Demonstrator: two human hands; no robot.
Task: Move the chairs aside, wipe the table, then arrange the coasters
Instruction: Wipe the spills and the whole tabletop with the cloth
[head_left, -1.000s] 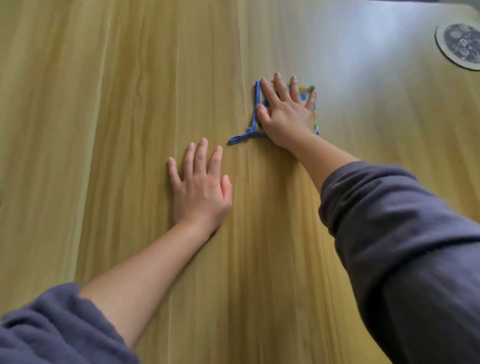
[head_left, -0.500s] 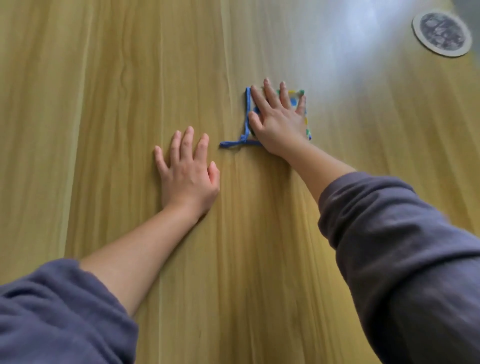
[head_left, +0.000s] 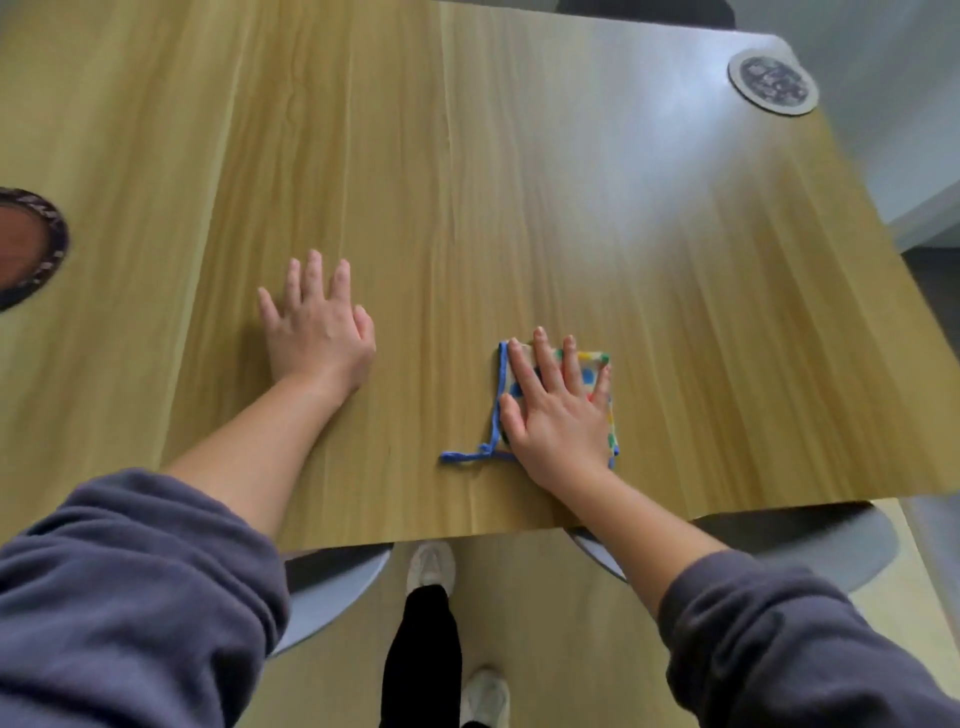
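Lower right of centre, the right hand (head_left: 558, 415) presses straight, spread fingers (head_left: 546, 364) on a folded dotted cloth with blue edging (head_left: 588, 374). The left hand (head_left: 317, 332) lies flat on the wooden bench (head_left: 467, 182), fingers released. A round grey patterned coaster (head_left: 772, 83) sits upper right.

A wooden table (head_left: 467, 156) fills most of the view, its yellow-tan grain running from near to far. Its far right corner is rounded, and a pale bluish-white glare lies across the top toward that corner. Under the near edge two grey, rounded seats show, the left chair seat (head_left: 337, 608) and the right chair seat (head_left: 800, 540), both partly tucked beneath the top. Around them lies a light tan floor (head_left: 561, 623). Past the far edge a dark shape (head_left: 644, 10) is cut off by the frame. Beyond the table's right side is a pale grey surface (head_left: 883, 130); whether it is wall or floor cannot be told.
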